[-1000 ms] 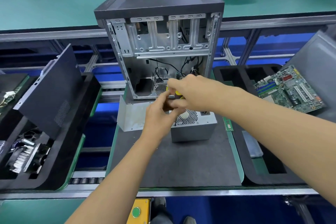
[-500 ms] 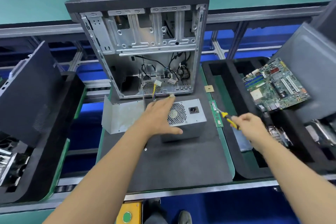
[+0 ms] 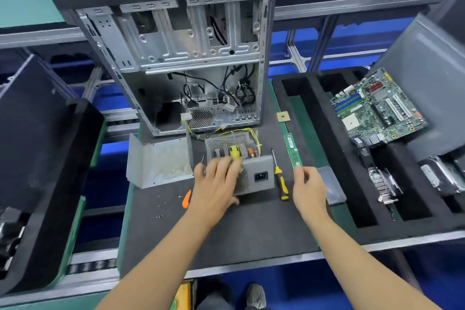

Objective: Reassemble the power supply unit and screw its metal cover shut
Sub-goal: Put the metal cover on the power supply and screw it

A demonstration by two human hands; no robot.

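Note:
The grey power supply unit point(image 3: 259, 176) lies on the dark mat with its top open, showing a yellow transformer and other parts inside. My left hand point(image 3: 217, 184) rests on its near left side with fingers spread over the edge. The bent metal cover point(image 3: 158, 162) lies on the mat just left of the unit. A yellow-and-black screwdriver point(image 3: 280, 181) lies right of the unit. My right hand point(image 3: 308, 187) hovers beside the screwdriver, fingers relaxed and holding nothing. Tiny screws point(image 3: 159, 216) lie on the mat at the left.
An open computer case point(image 3: 176, 58) stands behind the unit, cables hanging out. A green RAM stick point(image 3: 292, 150) and a small chip point(image 3: 283, 116) lie at the right. An orange tool point(image 3: 186, 199) sits by my left wrist. A motherboard point(image 3: 377, 106) lies in the right black foam tray point(image 3: 334, 133).
The power supply has been turned so its open side faces up. My right hand has laid the screwdriver down beside the unit and let go of it. The view has tilted downward.

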